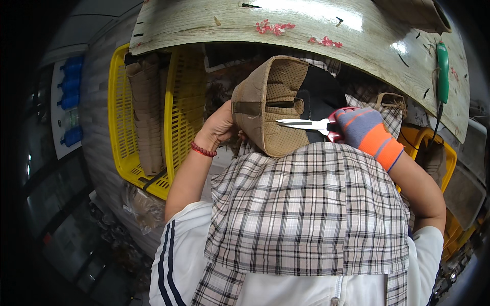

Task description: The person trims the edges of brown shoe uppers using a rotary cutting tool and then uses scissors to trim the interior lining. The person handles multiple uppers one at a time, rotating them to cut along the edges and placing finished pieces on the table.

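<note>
My left hand (220,122), bare with a red bead bracelet at the wrist, grips the left side of a brown fabric piece that looks like a cap (248,86). Its open side faces up and to the right, showing a tan mesh lining and a dark panel at the right; the fingertips are partly hidden beneath it. In my right hand (360,132), wearing a striped orange and grey-purple glove, is a pair of red-handled scissors (301,124). Their pointed blades reach left over the lining. A plaid apron (291,209) covers my lap under the cap.
Brown pieces stand stacked in a yellow basket (118,107) at left. Ahead is a wood-patterned table (306,23) with dark scraps and a green-handled tool (442,74) at its right edge. Another yellow basket (450,158) stands at right. Blue bottles (71,84) are far left.
</note>
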{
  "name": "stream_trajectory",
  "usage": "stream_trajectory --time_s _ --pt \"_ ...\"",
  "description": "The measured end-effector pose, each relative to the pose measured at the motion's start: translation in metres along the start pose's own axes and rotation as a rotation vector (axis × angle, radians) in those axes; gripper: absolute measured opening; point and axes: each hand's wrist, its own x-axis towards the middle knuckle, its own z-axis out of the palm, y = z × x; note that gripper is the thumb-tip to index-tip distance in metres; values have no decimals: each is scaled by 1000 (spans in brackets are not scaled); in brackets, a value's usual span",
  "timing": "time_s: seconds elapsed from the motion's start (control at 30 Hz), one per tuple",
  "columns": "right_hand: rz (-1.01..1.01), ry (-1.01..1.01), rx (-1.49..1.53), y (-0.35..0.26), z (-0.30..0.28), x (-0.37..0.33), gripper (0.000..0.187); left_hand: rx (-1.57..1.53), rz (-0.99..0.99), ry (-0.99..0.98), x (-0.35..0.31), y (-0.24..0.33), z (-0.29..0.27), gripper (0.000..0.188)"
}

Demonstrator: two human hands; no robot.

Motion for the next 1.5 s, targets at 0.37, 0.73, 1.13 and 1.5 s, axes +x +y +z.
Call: stream_trajectory --time_s 0.37,0.73,1.13,1.5 --pt "-41 229 -25 -3 -27 10 30 58 70 47 0 -6 1 30" --pt "-29 253 -116 -15 -22 35 37 -177 53 16 9 -36 -29 31" --pt "-127 199 -207 -31 -21 40 32 -217 71 128 -10 -15 16 33" --pt "-102 218 -251 -33 -19 34 24 -257 44 153 -12 -9 24 34"
